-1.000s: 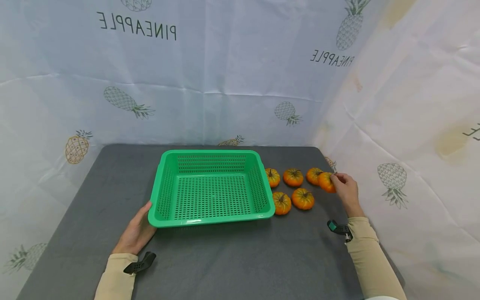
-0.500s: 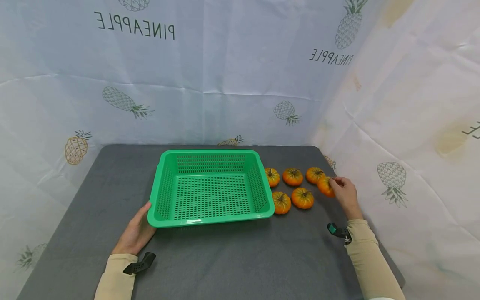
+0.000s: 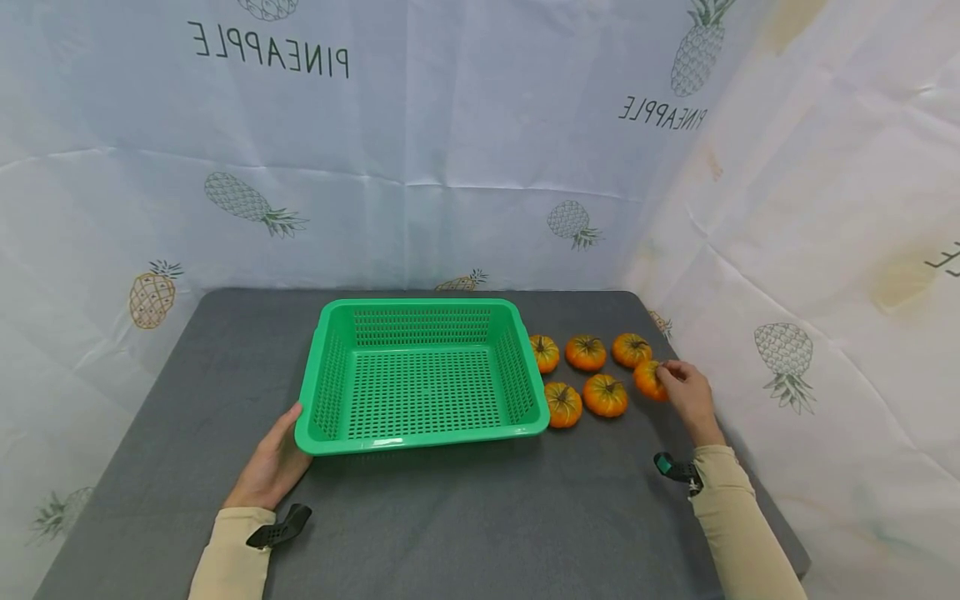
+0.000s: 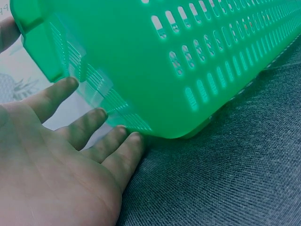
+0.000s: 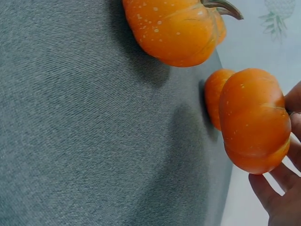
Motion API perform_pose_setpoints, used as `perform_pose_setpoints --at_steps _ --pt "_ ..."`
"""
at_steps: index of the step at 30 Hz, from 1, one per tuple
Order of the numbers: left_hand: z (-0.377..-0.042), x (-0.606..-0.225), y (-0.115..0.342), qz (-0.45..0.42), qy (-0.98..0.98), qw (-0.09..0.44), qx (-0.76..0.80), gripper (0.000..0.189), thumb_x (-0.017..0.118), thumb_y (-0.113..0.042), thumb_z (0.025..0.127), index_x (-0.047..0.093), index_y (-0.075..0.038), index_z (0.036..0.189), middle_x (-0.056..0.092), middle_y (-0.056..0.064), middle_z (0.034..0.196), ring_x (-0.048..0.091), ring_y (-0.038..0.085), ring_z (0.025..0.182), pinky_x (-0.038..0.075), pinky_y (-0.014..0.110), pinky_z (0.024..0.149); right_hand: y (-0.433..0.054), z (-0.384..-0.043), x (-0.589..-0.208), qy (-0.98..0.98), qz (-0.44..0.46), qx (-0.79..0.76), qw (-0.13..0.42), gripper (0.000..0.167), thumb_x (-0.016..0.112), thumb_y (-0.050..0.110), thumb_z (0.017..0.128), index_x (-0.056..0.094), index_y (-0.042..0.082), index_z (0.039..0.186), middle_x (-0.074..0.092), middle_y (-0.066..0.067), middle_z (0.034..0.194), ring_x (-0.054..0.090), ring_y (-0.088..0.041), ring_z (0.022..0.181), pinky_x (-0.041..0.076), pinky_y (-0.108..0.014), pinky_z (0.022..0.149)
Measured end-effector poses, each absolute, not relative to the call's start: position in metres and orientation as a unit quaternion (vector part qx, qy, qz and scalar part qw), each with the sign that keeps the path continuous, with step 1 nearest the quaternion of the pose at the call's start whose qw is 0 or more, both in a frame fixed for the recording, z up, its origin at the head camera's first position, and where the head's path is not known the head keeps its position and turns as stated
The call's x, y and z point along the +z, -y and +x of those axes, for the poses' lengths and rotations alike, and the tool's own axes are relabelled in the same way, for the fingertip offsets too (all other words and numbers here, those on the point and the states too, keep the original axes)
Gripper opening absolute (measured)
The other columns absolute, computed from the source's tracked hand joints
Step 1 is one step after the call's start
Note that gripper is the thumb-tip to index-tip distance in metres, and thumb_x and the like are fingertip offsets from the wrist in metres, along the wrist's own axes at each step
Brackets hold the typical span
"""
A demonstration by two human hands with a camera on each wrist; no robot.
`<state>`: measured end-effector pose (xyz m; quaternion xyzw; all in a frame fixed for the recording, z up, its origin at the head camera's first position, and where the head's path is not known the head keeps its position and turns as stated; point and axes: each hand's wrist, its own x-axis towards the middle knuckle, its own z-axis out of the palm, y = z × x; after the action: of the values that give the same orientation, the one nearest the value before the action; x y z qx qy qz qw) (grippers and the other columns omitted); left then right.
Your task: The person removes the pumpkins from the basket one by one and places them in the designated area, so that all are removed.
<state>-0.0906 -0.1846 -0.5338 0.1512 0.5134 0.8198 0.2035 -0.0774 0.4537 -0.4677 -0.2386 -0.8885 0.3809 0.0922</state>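
Note:
My right hand [image 3: 688, 400] pinches a small orange pumpkin [image 3: 648, 381] near its stem, at the right end of a group of pumpkins. In the right wrist view, the fingertips lie along the far side of this pumpkin [image 5: 254, 120], and its stem is mostly hidden. A green plastic basket [image 3: 420, 442], with slotted walls and nothing in it, sits mid-table. Against its left end rests my left hand [image 3: 272, 467]. The left wrist view has the straight fingers touching the outer wall low down, the thumb up at the rim.
Two rows of pumpkins stand right of the basket: a front one [image 3: 606, 397], a back one [image 3: 586, 353], a back right one [image 3: 632, 350], and others close by the basket's wall. A grey cloth covers the table [image 3: 465, 525]. A pineapple-print curtain [image 3: 480, 125] hangs behind and at the sides.
The right hand has brought its pumpkin slightly toward the table's front, so it overlaps the back right pumpkin less. The left hand and basket have stayed put.

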Motion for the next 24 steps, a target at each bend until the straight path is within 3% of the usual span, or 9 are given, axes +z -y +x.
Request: perform_pose_setpoints --at_steps 18,20,24 --pt "-0.091 -0.535 0.186 0.16 -0.508 0.206 0.821 0.057 0.017 -0.034 0.113 0.0 -0.017 0.165 0.009 0.001 0.17 0.034 -0.005 0.145 0.035 0.015 0.112 -0.455 -0.069 -0.478 0.895 -0.231 0.373 0.078 0.053 0.05 0.034 0.105 0.055 -0.008 0.137 0.05 -0.03 0.145 0.048 -0.042 0.131 0.044 -0.053 0.108" --pt "-0.091 -0.535 0.186 0.158 -0.51 0.206 0.82 0.057 0.017 -0.035 0.113 0.0 -0.017 0.165 0.008 0.001 0.17 0.034 -0.005 0.145 0.034 0.015 0.112 -0.455 -0.068 -0.48 0.898 -0.23 0.367 0.08 0.052 0.052 0.034 0.105 0.056 -0.008 0.136 0.053 -0.03 0.142 0.051 -0.041 0.128 0.047 -0.047 0.103" --pt "-0.091 -0.535 0.186 0.155 -0.512 0.208 0.819 0.057 0.017 -0.035 0.113 0.001 -0.017 0.165 0.009 0.001 0.17 0.034 -0.005 0.144 0.034 0.015 0.112 -0.456 -0.067 -0.482 0.903 -0.23 0.354 0.079 0.052 0.053 0.034 0.105 0.058 -0.009 0.134 0.058 -0.031 0.134 0.056 -0.038 0.118 0.047 -0.022 0.083"
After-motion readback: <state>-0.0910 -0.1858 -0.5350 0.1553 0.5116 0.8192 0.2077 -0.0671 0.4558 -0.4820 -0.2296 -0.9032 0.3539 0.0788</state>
